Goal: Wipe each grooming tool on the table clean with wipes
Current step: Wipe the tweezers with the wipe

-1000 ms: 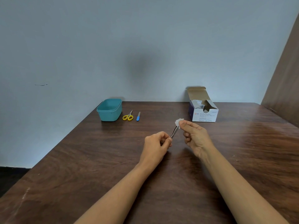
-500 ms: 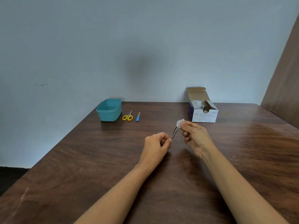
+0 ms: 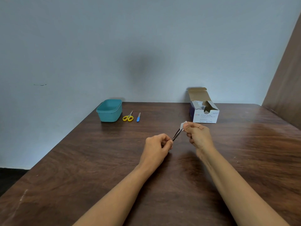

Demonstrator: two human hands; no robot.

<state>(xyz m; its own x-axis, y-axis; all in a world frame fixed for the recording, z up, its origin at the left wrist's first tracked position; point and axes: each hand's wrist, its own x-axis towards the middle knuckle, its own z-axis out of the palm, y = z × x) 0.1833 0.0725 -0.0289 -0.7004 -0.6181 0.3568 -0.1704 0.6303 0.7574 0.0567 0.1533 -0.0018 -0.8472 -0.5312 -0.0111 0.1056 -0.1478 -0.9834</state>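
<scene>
So, left hand [image 3: 157, 144] fingers pinch tweezers [image 3: 177, 134] by back end above table [image 3: 97, 168], exposing tips for cleaning; right hand [image 3: 198, 136] fingers clamp wipe [image 3: 183, 124] round them. Scissors [image 3: 128, 117], file [image 3: 138, 117] lie near tub [image 3: 109, 110].

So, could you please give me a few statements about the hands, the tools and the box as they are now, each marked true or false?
1. The left hand holds the tweezers by one end. True.
2. The right hand is empty. False: it pinches a wipe around the tweezers' far end.
3. The blue nail file lies just right of the yellow scissors. True.
4. The scissors lie inside the teal tub. False: they lie on the table beside it.
5. The swab box stands with its lid flap open. True.
</scene>
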